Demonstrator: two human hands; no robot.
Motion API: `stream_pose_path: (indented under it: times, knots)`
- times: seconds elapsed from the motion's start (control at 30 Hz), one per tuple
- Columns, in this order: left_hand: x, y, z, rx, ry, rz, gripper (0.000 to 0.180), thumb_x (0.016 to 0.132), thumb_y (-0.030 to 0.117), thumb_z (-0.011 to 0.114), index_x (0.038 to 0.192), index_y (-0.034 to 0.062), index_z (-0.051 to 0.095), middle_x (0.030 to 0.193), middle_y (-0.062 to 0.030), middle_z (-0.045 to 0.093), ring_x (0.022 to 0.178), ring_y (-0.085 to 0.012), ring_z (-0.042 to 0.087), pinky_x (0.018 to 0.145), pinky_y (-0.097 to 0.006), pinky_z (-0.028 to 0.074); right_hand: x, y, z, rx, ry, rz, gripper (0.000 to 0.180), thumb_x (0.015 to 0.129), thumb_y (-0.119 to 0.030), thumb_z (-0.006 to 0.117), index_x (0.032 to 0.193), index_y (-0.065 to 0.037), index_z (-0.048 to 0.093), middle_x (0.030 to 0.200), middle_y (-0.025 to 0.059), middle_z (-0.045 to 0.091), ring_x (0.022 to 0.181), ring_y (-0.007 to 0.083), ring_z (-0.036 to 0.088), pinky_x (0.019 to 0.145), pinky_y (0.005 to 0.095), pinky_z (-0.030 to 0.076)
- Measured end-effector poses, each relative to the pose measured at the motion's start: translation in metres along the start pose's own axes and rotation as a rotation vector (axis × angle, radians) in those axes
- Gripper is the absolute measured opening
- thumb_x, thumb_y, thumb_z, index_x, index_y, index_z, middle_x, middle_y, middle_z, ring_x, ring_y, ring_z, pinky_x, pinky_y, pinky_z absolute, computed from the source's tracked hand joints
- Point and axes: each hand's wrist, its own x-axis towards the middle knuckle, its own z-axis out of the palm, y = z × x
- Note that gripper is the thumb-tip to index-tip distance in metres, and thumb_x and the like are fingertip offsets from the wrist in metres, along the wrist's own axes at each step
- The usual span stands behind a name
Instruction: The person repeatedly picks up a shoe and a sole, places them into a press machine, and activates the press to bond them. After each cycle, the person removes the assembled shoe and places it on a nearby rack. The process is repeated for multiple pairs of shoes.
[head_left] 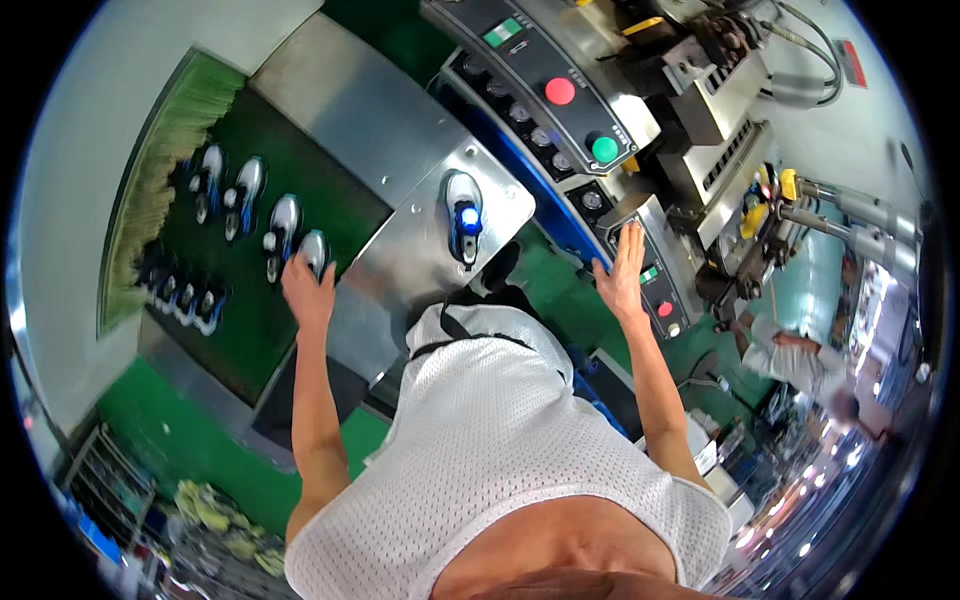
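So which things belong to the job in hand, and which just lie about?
Likely part of the job:
silver-and-black shoe at the left hand
similar shoe on the shiny metal plate
dark green belt carrying more shoes
black control panel with coloured buttons, by the right hand

Apparently just lying about:
grey metal rack, lower left
yellow-green heap beside it, unclear

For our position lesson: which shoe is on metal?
The lone shoe with the bright blue spot, on the metal plate; the others are over the green belt.
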Motion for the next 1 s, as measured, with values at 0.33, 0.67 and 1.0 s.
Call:
stream_pose_path:
  times: [0.33,0.67,1.0]
  knots:
    - [0.076,-0.121,0.038,0.045,-0.107,0.049,0.049,0.082,0.018,0.073,0.124,0.0052,0.052,0.119,-0.0206,0.054,0.113,-0.0418,0.052,0.092,-0.048,0.045,-0.047,-0.023,0.048,0.124,-0.286,0.151,0.067,0.083,-0.015,0.07,0.139,0.005,0.039,0.151,0.03,0.028,0.141,0.0445,0.028,0.116,0.0461,0.028]
    - [0.064,0.06,-0.065,-0.866,-0.077,-0.012,0.056,0.084,0.018,0.072,0.132,-0.0049,0.052,0.133,-0.0179,0.056,0.121,-0.0333,0.055,0.099,-0.043,0.047,0.025,-0.12,-0.007,0.884,-0.202,0.085,0.056,0.091,-0.04,0.064,0.126,0.003,0.056,0.122,0.0211,0.062,0.111,0.0323,0.061,0.097,0.0375,0.048]
    - [0.056,0.349,-0.084,-1.254,-0.72,0.673,0.05,0.095,0.027,0.06,0.134,-0.0027,0.052,0.122,-0.0122,0.064,0.105,-0.0208,0.063,0.095,-0.034,0.049,0.043,-0.088,-0.025,2.282,-1.003,-0.059,0.064,0.093,-0.061,0.052,0.131,-0.01,0.056,0.123,0.0124,0.064,0.1,0.0201,0.068,0.086,0.0376,0.058]
